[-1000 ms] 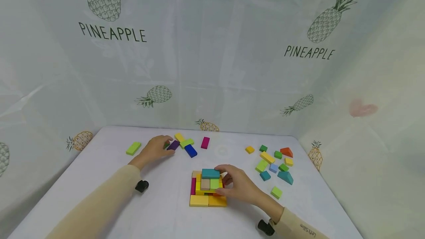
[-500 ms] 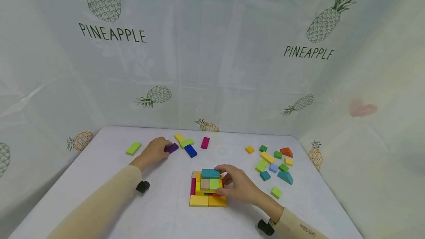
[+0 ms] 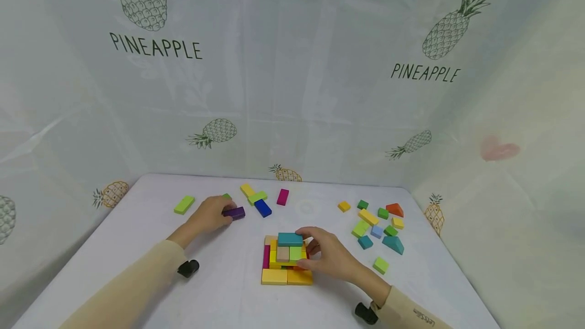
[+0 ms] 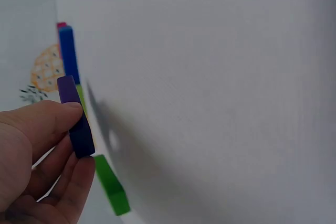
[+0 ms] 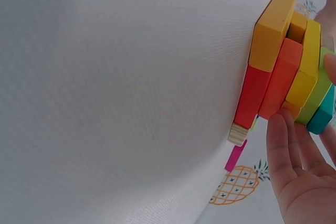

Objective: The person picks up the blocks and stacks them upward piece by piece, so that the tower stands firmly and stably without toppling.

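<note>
My left hand (image 3: 210,215) pinches a purple block (image 3: 234,213) between thumb and fingers; in the left wrist view the purple block (image 4: 76,116) stands clear of the white surface. A stepped stack of coloured blocks (image 3: 274,276) sits at the middle front. On its top level lie a teal block (image 3: 290,239), a beige block (image 3: 283,254) and a light green block (image 3: 295,253). My right hand (image 3: 330,254) rests against the stack's right side, index finger at the teal block, thumb by the light green one. In the right wrist view its fingers (image 5: 281,145) touch the lower layers.
Behind the stack lie a blue block (image 3: 262,208), a magenta block (image 3: 283,197) and a yellow block (image 3: 247,190). A green block (image 3: 184,204) is at far left. Several small blocks, including a teal triangle (image 3: 393,244), are scattered at right. A pineapple-print curtain (image 3: 292,90) borders the table.
My left hand has taken hold of the purple block and drawn it a little nearer to me, uncovering a green block behind it. The right hand and the stack have stayed put.
</note>
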### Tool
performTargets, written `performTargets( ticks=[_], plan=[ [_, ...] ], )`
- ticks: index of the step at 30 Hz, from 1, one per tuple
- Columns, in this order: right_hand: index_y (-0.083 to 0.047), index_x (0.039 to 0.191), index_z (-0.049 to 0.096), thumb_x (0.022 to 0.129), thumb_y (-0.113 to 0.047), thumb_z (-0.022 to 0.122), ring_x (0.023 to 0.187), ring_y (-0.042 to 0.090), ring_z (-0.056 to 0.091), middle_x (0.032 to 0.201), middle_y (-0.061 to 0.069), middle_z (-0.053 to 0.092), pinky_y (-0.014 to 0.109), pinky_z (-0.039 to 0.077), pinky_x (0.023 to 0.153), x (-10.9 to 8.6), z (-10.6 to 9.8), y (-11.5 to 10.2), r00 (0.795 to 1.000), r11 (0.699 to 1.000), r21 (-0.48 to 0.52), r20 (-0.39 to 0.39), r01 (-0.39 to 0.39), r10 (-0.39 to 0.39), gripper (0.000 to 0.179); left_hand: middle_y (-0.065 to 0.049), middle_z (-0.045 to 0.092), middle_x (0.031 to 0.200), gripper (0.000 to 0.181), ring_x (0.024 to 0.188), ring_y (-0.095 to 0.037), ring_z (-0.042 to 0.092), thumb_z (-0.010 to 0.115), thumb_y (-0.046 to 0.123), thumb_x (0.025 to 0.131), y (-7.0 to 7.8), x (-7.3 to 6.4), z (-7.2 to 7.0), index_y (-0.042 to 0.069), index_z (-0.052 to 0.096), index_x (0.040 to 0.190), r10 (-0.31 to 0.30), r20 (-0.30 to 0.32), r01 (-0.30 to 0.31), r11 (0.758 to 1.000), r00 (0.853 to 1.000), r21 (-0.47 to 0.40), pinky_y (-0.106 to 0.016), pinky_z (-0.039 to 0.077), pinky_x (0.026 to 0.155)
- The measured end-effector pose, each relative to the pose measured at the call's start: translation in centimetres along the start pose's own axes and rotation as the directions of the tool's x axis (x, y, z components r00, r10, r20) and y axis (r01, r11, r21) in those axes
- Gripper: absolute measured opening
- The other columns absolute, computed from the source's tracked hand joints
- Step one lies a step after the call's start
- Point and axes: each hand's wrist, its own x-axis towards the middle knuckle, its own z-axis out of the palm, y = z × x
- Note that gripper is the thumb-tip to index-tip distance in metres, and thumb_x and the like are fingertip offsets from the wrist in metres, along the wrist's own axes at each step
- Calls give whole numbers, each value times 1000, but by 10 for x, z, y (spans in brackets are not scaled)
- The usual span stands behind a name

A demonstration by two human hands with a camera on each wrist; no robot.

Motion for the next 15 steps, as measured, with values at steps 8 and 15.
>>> performTargets(
  ticks=[8,15],
  plan=[
    [-22,145,57,91,-29,87,97,13,68,132,-4,66,27,61,89,-1,0,0,1000,1000,4,0,5,-5,62,3,73,107,32,98,-18,65,86,13,90,46,-19,-13,14,78,121,72,-14,-73,996,997,-59,-41,59,90],
    [-23,145,58,91,-29,87,98,14,68,131,-3,66,30,61,90,0,0,1,1000,1000,2,-1,4,-4,61,7,71,114,35,101,-11,64,86,16,90,98,-36,-18,20,77,123,229,23,-225,969,973,-101,-35,63,87]
  ],
)
